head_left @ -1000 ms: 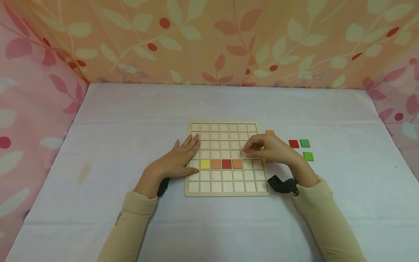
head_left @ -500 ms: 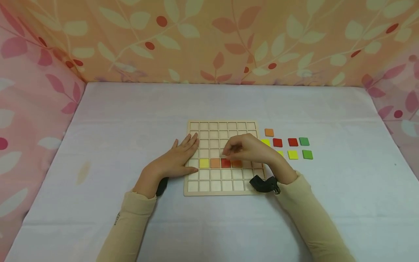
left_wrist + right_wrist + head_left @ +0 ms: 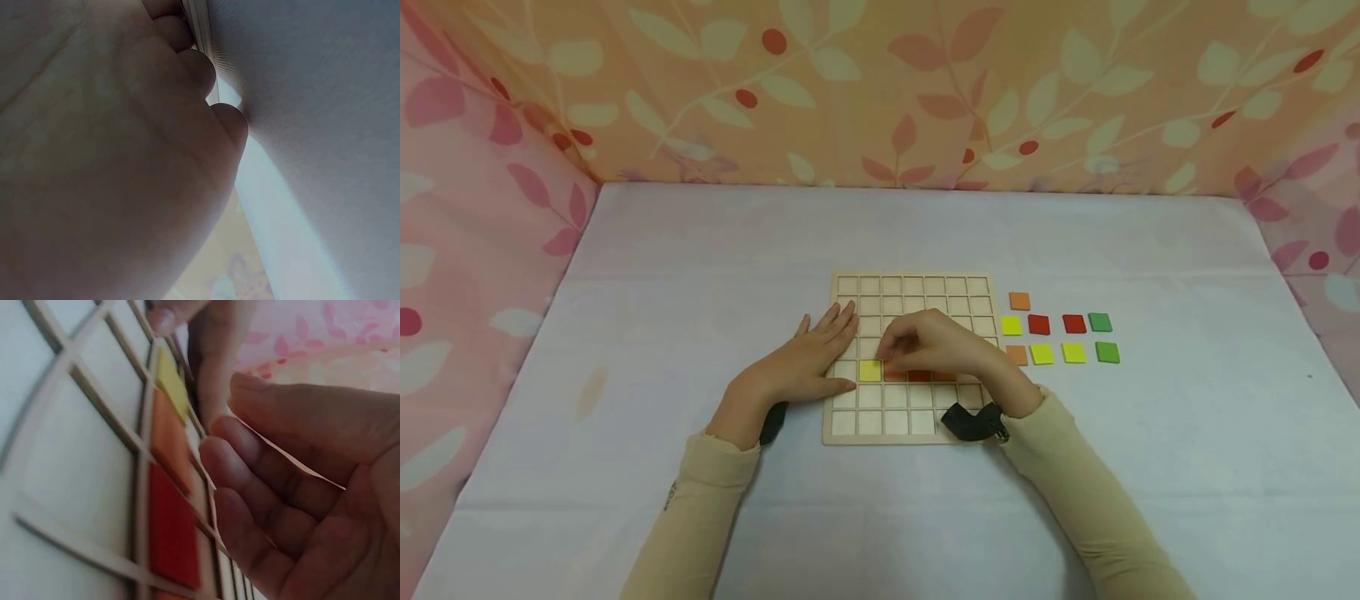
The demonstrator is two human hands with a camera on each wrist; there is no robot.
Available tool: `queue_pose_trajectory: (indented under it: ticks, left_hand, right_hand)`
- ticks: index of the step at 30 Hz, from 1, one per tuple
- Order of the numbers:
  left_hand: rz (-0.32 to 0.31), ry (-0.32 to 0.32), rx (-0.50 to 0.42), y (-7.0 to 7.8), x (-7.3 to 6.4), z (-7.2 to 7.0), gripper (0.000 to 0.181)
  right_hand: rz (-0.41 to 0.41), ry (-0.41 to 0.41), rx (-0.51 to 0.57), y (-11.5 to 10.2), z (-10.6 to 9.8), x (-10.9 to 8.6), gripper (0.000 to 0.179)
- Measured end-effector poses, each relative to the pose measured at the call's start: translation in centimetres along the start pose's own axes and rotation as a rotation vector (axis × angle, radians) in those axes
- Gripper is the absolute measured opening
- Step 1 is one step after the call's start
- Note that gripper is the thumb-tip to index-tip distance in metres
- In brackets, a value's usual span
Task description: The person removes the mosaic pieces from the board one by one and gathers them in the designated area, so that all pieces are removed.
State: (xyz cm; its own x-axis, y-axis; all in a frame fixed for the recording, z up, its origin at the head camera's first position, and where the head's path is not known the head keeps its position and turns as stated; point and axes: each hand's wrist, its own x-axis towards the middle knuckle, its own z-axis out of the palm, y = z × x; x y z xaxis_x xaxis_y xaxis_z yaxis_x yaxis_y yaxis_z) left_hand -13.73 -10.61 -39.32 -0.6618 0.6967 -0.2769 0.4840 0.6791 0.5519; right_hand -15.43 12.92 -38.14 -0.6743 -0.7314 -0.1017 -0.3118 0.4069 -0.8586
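Note:
A square wooden grid board (image 3: 882,438) lies on the table. My left hand (image 3: 801,358) rests flat across its left edge, fingers spread and straight; the left wrist view shows the palm (image 3: 112,144) in shadow beside the board's edge. One row carries a yellow tile (image 3: 869,372), with an orange tile (image 3: 169,434), a red tile (image 3: 172,528) and another orange tile to its right, partly under my right hand (image 3: 925,342). That hand's fingers are loosely bent, the tips right by the yellow tile. No tile shows between thumb and fingers in the right wrist view.
To the board's right lie several loose tiles: an orange tile (image 3: 1019,301), a yellow tile (image 3: 1012,326), a red tile (image 3: 1039,324), a green tile (image 3: 1107,352) and others. White cloth (image 3: 662,267) covers the table. Patterned fabric (image 3: 850,108) stands around its back and sides.
My right hand has moved left from the board's right part, across the tile row, to the yellow tile. The loose tiles on the right have come into view. My left hand stays put.

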Motion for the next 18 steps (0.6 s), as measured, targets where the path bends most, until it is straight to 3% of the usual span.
queue_pose_trajectory:
  ticks: [10, 18]
  left_hand:
    - [0.006, 0.003, 0.000, 0.1, 0.5, -0.4, 0.087]
    - [-0.003, 0.008, -0.003, 0.0, 0.2, -0.1, 0.087]
  right_hand:
    - [0.019, 0.075, -0.066, 0.4, 1.3, 0.8, 0.015]
    - [0.001, 0.069, -0.103, 0.7, 1.8, 1.0, 0.016]
